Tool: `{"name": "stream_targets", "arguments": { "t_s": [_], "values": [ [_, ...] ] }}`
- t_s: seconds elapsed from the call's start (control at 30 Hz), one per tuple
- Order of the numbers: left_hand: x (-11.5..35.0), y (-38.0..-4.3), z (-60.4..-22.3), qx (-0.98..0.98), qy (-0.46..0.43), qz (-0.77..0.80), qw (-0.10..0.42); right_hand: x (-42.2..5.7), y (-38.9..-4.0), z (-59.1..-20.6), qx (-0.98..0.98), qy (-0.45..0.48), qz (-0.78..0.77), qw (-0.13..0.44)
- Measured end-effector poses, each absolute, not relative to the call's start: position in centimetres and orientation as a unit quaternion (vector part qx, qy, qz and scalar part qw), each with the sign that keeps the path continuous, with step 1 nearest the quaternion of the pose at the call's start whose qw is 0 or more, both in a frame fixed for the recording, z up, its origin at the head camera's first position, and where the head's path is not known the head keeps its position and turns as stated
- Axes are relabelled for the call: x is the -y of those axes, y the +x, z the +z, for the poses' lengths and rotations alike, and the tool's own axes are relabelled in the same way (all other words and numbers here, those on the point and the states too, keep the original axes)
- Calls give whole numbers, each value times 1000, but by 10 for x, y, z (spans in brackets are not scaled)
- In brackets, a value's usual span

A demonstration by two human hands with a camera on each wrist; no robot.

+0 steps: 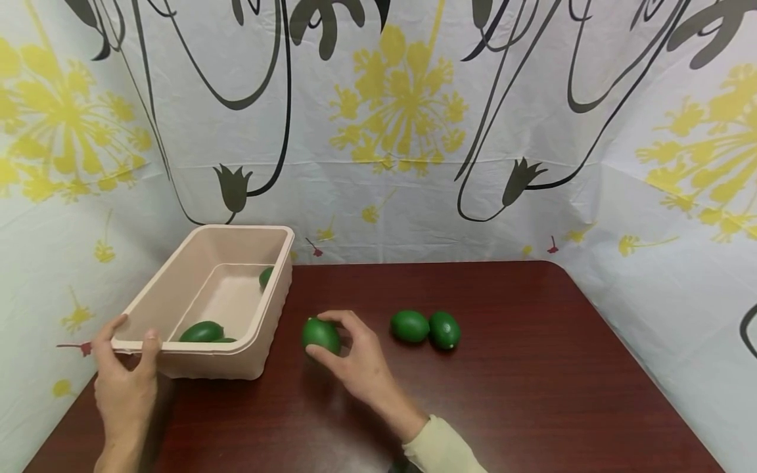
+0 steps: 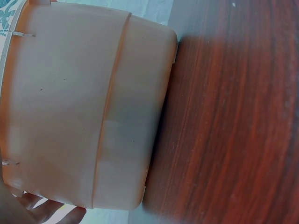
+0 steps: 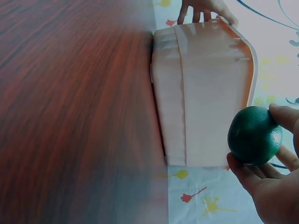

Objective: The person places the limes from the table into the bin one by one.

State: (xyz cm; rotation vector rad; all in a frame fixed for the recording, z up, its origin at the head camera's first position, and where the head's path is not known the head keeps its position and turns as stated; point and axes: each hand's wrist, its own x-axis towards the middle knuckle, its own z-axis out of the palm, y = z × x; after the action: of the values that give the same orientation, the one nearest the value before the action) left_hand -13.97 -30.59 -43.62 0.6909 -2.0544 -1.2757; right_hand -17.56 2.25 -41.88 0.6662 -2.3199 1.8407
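Right of the bin [image 1: 275, 322], I have a green fruit [image 1: 319, 334] pinched in the right hand [image 1: 365, 364], the left hand [image 1: 125, 387] gripping the bin; a weak pinch on glossy skin could drop it outside.

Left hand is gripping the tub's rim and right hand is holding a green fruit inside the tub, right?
Not quite: the green fruit is outside the tub. The head view shows the right hand holding it over the table beside the tub; the left hand does grip the rim.
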Motion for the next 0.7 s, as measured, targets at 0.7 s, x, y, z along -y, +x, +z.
{"name": "stream_targets", "arguments": {
  "t_s": [0.7],
  "values": [
    [305, -139, -435, 777, 262, -486, 303, -3, -176, -411, 753, 241, 610, 60]
  ]
}}
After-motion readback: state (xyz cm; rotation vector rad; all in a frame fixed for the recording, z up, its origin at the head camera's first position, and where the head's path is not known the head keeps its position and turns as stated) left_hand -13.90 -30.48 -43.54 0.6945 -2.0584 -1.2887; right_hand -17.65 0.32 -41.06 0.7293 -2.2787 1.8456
